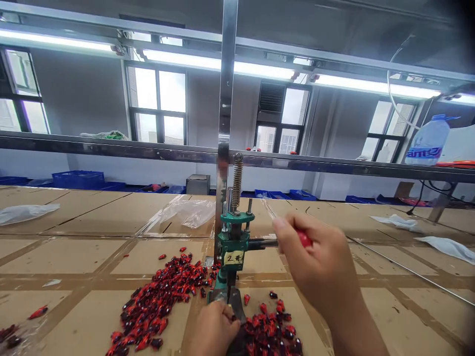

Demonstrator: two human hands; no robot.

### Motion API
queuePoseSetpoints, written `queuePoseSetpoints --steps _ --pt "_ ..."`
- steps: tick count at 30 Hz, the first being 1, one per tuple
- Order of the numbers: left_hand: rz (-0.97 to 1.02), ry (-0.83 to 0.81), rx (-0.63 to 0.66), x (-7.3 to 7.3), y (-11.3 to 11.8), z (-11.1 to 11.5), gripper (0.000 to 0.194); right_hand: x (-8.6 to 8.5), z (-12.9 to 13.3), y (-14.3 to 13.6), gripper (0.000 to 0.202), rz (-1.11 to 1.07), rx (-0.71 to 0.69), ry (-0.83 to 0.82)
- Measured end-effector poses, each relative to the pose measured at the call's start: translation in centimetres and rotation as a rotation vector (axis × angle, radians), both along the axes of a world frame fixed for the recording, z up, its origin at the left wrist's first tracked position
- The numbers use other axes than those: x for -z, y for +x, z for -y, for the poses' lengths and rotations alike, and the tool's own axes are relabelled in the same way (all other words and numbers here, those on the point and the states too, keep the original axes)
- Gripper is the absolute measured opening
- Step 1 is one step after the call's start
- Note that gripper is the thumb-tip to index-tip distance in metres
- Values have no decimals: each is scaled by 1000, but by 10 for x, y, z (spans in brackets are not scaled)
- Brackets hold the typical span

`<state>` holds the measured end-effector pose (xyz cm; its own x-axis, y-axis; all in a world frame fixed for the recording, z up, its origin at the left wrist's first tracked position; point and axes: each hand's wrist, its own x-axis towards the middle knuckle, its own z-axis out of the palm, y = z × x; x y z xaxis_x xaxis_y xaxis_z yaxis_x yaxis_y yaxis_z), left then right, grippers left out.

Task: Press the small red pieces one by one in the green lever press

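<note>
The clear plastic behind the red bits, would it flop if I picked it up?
The plastic would probably flop: it looks thin and creased. It's likely light, being see-through film. It probably wouldn't roll, because it lies spread out.

The press (233,244) is green — its label (233,257) pale yellow with black marks — and its knob (304,239) red. Glossy red-and-black pieces (159,291) speckle the tan cardboard (74,254); the bins (78,179) are blue.
</note>
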<state>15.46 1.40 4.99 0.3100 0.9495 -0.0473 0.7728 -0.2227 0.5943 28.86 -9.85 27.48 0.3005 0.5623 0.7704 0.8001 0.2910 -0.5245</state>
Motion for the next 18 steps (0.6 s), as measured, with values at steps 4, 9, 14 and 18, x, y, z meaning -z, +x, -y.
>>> queuePoseSetpoints --steps 4,9,14,18 --pt "148 -39 31 11 8 17 31 -35 -29 10 48 -14 -49 -10" --pt "126 160 121 16 -76 5 12 -25 -28 18 45 6 -84 60" --pt "-176 240 246 9 -171 -28 25 -23 -26 18 42 4 -110 100" --pt "-79 228 308 13 -188 -36 26 -24 -28 17 41 -39 -144 107"
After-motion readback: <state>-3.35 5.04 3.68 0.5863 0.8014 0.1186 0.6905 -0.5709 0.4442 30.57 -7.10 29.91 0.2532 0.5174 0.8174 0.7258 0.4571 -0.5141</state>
